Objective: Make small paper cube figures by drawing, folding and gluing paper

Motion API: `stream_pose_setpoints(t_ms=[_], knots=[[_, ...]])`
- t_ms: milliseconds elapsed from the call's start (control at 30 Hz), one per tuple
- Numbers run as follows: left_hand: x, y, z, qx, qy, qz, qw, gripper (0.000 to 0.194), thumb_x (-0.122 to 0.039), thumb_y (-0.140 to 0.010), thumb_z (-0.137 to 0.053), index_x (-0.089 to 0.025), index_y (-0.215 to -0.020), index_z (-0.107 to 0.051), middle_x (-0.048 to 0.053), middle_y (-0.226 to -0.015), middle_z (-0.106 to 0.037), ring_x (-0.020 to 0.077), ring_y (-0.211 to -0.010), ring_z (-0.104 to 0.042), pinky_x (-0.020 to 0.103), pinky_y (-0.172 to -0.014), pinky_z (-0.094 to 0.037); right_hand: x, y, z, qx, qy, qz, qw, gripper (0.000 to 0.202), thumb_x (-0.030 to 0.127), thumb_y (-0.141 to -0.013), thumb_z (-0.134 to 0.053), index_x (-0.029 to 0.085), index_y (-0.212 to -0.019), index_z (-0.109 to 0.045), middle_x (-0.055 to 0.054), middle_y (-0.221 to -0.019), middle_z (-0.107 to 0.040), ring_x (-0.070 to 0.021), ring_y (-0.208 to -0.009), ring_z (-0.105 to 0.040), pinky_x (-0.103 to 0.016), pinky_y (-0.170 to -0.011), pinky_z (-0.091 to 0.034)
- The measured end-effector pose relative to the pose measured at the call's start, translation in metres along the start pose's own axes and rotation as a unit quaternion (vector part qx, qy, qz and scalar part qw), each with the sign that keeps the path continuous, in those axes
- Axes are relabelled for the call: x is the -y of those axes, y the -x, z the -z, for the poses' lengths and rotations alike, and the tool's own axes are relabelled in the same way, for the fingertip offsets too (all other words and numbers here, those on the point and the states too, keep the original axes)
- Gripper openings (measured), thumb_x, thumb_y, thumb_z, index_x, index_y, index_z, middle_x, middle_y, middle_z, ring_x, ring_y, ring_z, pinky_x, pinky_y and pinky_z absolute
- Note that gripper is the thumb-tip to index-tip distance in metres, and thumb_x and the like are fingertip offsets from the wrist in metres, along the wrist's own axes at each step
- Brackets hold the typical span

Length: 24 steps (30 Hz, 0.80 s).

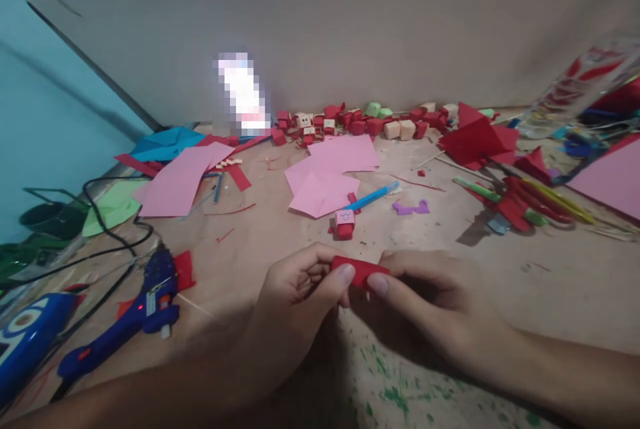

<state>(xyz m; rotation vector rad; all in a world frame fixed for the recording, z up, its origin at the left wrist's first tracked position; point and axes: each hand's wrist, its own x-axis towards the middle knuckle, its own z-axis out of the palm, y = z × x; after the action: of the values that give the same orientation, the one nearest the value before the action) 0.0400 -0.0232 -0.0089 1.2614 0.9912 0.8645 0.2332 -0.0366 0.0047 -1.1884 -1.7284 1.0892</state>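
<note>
A bright screen (243, 92) stands upper left of centre, a clear cup (570, 92) upper right, and a teal wall (55, 82) fills the upper left edge.

Bright screen (243, 92) pixelated and illegible, red paper (361, 272) partly covered by left hand (300, 302) and right hand (430, 296), blue case (37, 329) cut by left edge, pink sheet (615, 179) cut by right edge, clear container (565, 92) blurred

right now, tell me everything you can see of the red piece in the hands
The red piece is small, plain and longer than tall, and looks like paper. It lies crosswise, its top edge sloping down slightly toward the right. The left hand and right hand grip it at either end, both thumbs on its near face. It is held above the table; its far side is hidden.
</note>
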Motion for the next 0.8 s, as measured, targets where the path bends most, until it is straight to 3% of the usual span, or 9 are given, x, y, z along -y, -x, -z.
stream_pose_setpoints(t_ms=[100, 233, 400, 567, 667, 800], knots=[[0.0, 0.001, -0.001, -0.009, -0.001, 0.013, 1.0, 0.022, -0.037, -0.094, -0.064, -0.018, -0.083, -0.068, -0.003, -0.064, -0.063, 0.0087, -0.055, -0.056, 0.02, -0.054, -0.047, 0.002, -0.002, 0.001, 0.007, -0.046, -0.037, 0.998, 0.028, 0.034, -0.097, -0.058, 0.022, -0.078, -0.075, -0.002, -0.072, -0.073, -0.0151, -0.064, -0.064, -0.025, -0.06, -0.048], [0.002, 0.0, 0.0, -0.003, 0.009, 0.019, 1.0, 0.021, -0.033, -0.095, -0.063, -0.016, -0.083, -0.067, -0.003, -0.065, -0.064, 0.0068, -0.054, -0.057, 0.017, -0.053, -0.047, 0.005, -0.003, 0.0, 0.029, -0.061, -0.074, 0.995, 0.022, 0.035, -0.093, -0.065, 0.019, -0.086, -0.078, -0.004, -0.075, -0.076, -0.0157, -0.065, -0.065, -0.024, -0.056, -0.047], [0.005, -0.003, -0.003, 0.008, 0.046, 0.018, 0.999, 0.015, -0.03, -0.093, -0.066, -0.017, -0.086, -0.069, -0.003, -0.067, -0.063, 0.006, -0.057, -0.056, 0.016, -0.055, -0.047, 0.004, -0.004, -0.001, 0.013, -0.04, -0.078, 0.996, 0.021, 0.032, -0.093, -0.064, 0.02, -0.085, -0.079, -0.002, -0.075, -0.076, -0.0141, -0.065, -0.064, -0.022, -0.059, -0.049], [0.001, -0.004, -0.009, -0.024, 0.073, 0.042, 0.996, 0.005, -0.019, -0.086, -0.068, -0.015, -0.087, -0.071, -0.002, -0.067, -0.063, 0.0062, -0.055, -0.053, 0.017, -0.054, -0.046, 0.004, -0.007, 0.001, -0.005, 0.0, -0.065, 0.998, 0.02, 0.038, -0.089, -0.069, 0.023, -0.08, -0.078, -0.001, -0.07, -0.075, -0.0144, -0.061, -0.065, -0.02, -0.057, -0.051], [-0.001, -0.005, -0.011, -0.036, 0.077, 0.042, 0.996, 0.009, -0.021, -0.084, -0.07, -0.013, -0.089, -0.071, -0.001, -0.065, -0.063, 0.0077, -0.056, -0.055, 0.019, -0.055, -0.046, -0.004, -0.006, 0.0, -0.019, -0.032, -0.068, 0.997, 0.024, 0.043, -0.091, -0.065, 0.024, -0.086, -0.08, -0.004, -0.08, -0.078, -0.0182, -0.07, -0.073, -0.02, -0.063, -0.056], [0.0, -0.006, -0.01, -0.027, 0.082, 0.017, 0.996, 0.02, -0.027, -0.082, -0.074, -0.012, -0.095, -0.071, 0.001, -0.07, -0.064, 0.0089, -0.059, -0.058, 0.02, -0.058, -0.046, -0.013, -0.003, -0.003, -0.029, -0.072, -0.081, 0.994, 0.026, 0.048, -0.087, -0.069, 0.025, -0.086, -0.08, -0.005, -0.073, -0.076, -0.0197, -0.068, -0.071, -0.021, -0.062, -0.057]])
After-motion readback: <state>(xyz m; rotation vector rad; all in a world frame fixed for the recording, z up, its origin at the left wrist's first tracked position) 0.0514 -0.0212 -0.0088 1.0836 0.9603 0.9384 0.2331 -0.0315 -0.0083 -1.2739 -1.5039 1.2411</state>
